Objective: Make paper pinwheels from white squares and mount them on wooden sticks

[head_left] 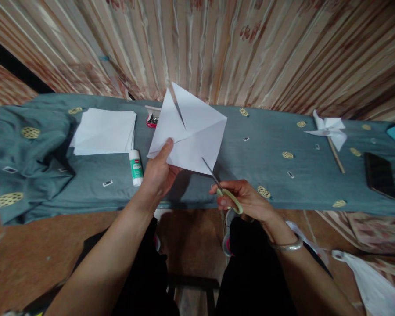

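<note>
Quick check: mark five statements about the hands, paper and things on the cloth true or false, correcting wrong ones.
1. The right hand holds scissors. True.
2. The left hand grips the glue stick. False: the left hand holds a white sheet; the glue stick lies on the cloth.
3. The white sheet is cut inward from its upper corner. True.
4. The paper stack lies right of the phone. False: the paper stack is left of the phone.
5. A pinwheel lies right of the white sheet. True.
</note>
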`<state>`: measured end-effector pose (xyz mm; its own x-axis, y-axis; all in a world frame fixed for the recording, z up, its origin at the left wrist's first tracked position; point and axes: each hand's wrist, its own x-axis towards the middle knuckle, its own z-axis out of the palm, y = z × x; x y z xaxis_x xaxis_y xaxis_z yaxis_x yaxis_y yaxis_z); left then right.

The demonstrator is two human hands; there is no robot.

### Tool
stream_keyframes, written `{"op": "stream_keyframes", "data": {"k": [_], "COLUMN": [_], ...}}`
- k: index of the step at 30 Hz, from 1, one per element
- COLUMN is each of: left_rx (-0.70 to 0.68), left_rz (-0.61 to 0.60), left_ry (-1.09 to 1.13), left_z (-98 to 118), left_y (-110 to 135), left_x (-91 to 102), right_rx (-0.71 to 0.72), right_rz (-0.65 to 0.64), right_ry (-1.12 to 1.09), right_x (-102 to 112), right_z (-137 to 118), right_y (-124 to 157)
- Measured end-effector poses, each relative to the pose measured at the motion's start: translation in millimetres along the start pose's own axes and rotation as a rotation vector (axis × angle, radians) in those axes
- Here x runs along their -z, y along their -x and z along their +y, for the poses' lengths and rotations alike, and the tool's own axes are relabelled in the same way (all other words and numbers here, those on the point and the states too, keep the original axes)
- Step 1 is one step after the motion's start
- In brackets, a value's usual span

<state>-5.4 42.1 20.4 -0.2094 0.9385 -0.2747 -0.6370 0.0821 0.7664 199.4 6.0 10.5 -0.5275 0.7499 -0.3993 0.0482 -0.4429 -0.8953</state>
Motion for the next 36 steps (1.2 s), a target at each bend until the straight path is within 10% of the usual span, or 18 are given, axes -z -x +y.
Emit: {"op": "stream_keyframes", "data": {"k": [36], "left_rx": [0.042], "left_rz": [-0.023], "left_ry": [-0.033], "left_z": [-4.5], "left_y": [7.0], "left_x": [-6.6], "right_rx": [0.006], "right_rz": [0.033], "right_ry": [0.091], "right_x": [-0.3], "right_z": [-3.6], "right_y": [0.0]}}
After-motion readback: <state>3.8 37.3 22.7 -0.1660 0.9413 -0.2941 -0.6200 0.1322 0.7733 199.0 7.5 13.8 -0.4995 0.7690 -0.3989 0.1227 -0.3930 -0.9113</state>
